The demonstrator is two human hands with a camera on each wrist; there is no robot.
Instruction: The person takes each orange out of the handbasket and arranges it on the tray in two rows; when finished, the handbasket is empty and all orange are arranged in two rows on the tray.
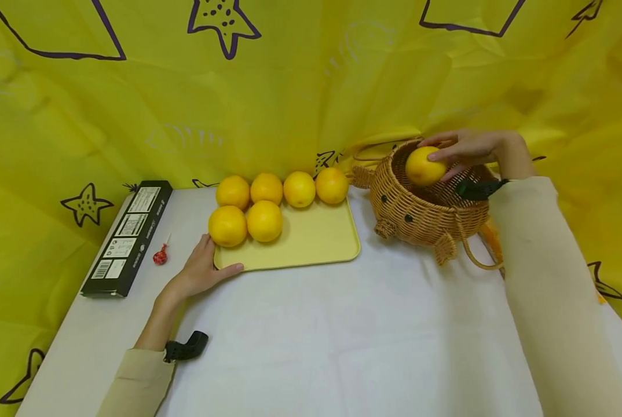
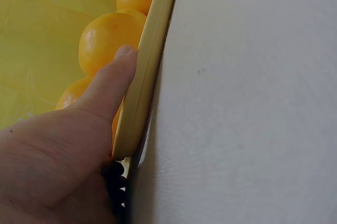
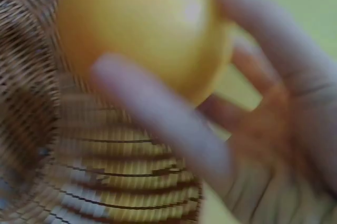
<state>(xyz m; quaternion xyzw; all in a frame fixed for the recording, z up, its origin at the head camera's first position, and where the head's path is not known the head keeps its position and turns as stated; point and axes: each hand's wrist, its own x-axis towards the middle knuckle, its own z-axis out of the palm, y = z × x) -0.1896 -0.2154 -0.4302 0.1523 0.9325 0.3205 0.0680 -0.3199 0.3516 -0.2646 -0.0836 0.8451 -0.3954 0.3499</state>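
Note:
Over the mouth of a wicker basket with a pig face (image 1: 420, 223), my right hand (image 1: 472, 152) grips an orange (image 1: 423, 167). In the right wrist view, thumb and fingers wrap the orange (image 3: 137, 29) beside the woven wall. My left hand (image 1: 200, 271) holds the left front corner of a pale yellow tray (image 1: 316, 237). Its thumb lies across the tray's rim (image 2: 145, 87) in the left wrist view; the other fingers are mostly hidden. Several oranges (image 1: 264, 221) sit in the tray, four-square toward its back and left side.
Left of the tray lie a red-wrapped lollipop (image 1: 160, 255) and a long black box with white labels (image 1: 128, 237). A yellow patterned cloth (image 1: 290, 92) hangs behind the white table (image 1: 332, 336). One basket handle (image 1: 475, 258) droops toward the front.

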